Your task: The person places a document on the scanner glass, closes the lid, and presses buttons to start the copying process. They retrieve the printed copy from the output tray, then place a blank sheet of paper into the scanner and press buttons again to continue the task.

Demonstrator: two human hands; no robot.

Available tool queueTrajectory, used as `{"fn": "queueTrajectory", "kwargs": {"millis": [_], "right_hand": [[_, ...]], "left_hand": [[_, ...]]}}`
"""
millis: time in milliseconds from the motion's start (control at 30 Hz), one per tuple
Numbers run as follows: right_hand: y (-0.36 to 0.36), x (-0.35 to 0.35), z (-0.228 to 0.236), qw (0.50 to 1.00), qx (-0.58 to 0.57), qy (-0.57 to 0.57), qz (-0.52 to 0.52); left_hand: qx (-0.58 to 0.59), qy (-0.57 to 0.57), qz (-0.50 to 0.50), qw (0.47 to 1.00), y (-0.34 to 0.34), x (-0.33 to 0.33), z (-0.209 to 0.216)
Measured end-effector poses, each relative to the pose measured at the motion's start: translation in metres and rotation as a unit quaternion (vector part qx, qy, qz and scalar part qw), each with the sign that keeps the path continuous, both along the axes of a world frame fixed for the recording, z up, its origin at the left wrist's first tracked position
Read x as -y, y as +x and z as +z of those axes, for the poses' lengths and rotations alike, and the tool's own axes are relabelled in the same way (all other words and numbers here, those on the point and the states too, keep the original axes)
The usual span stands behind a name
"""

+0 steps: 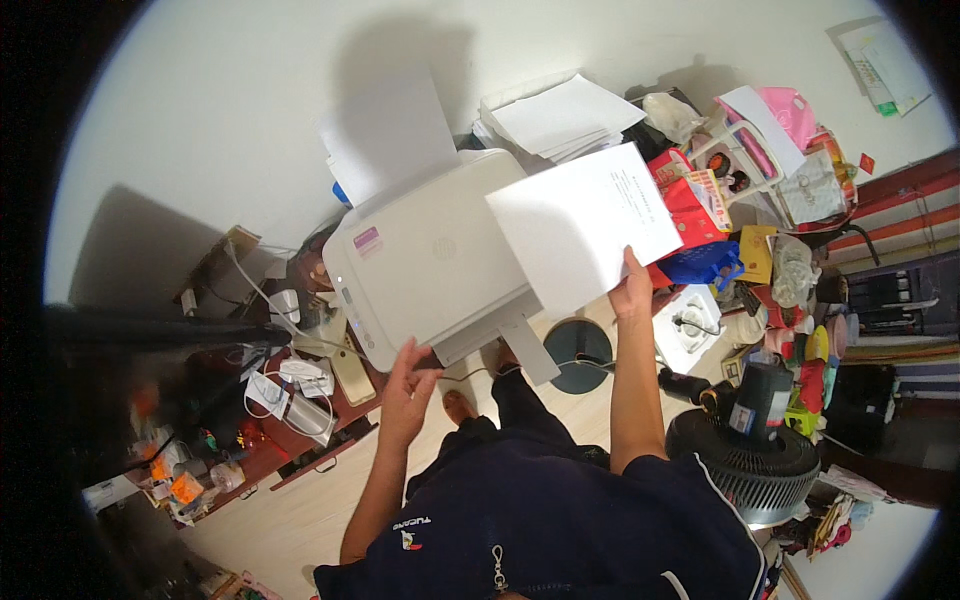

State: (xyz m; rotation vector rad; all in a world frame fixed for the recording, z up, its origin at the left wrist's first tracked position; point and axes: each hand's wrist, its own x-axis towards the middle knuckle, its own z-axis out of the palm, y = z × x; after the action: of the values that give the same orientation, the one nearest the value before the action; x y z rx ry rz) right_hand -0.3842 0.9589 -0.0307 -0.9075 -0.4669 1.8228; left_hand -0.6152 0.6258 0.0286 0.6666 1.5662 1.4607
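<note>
A white printer (430,265) stands in front of me against the wall, with blank paper (400,145) upright in its rear feed. Its grey output tray (530,345) sticks out at the front, and no sheet shows on it. My right hand (632,292) grips the lower edge of a white sheet of paper (570,235) with a few lines of print, thumb on top; the sheet covers the printer's right side. Beside the printer's front left corner, my left hand (408,390) has its fingers apart and holds nothing. Whether its fingertips touch the printer is unclear.
Stacked white paper (565,118) lies behind the printer at right. Red bags (690,205) and a blue bag (705,262) crowd the right side. A black fan (745,460) stands near my right elbow. Cables and a power strip (350,365) lie at left.
</note>
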Motion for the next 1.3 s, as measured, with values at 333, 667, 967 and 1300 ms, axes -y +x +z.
{"fn": "queueTrajectory", "kwargs": {"millis": [333, 667, 967, 1300], "right_hand": [[-0.040, -0.121, 0.013, 1.000, 0.006, 0.027, -0.008], [-0.058, -0.189, -0.001, 0.964, 0.254, 0.028, -0.069], [-0.019, -0.146, -0.014, 0.967, 0.245, -0.029, -0.065], [0.120, -0.100, -0.155, 0.915, 0.345, -0.171, -0.117]], "left_hand": [[0.021, -0.124, -0.044, 0.991, 0.032, -0.058, 0.000], [0.034, -0.141, -0.115, 0.983, 0.015, -0.096, -0.001], [0.047, -0.136, -0.160, 0.977, 0.001, -0.103, -0.006], [0.043, -0.174, -0.193, 0.965, 0.005, -0.101, -0.015]]}}
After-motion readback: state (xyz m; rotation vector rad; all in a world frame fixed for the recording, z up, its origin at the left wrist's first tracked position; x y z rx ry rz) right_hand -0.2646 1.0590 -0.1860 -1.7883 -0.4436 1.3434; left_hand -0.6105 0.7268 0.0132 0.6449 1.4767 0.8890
